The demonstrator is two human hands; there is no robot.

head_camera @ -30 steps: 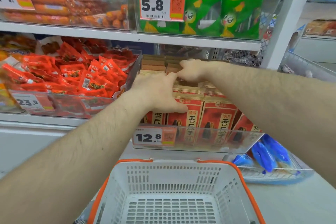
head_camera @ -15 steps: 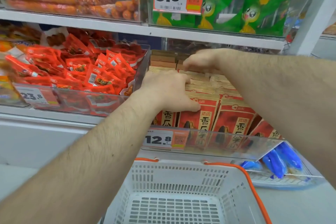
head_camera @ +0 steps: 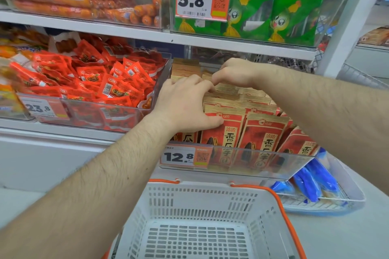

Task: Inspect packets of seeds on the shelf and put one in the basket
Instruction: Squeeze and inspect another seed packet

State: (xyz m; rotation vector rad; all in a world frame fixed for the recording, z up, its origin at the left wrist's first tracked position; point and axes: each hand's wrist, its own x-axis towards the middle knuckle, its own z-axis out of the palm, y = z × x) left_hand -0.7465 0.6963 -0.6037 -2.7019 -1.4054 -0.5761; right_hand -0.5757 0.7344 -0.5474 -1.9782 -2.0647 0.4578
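Shelf bin [head_camera: 242, 160]: left hand [head_camera: 185, 105] grips front seed packets [head_camera: 223, 130]; right hand [head_camera: 235, 72] pinches rear packets.

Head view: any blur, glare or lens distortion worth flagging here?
Head view: wide-angle bending on the shelf edge; left margin smeared around the orange packets; glare on the clear bin front; seed packets and both hands sharp.

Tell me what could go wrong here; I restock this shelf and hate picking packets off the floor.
1. The seed packets stand tightly in rows, and the left hand grips the front ones; pulling one could drag its neighbours over the low clear bin front.
2. The right hand digs among the back rows, largely hiding its fingers, so packets there may get creased.
3. The basket sits below, slightly left; a dropped packet might miss it.
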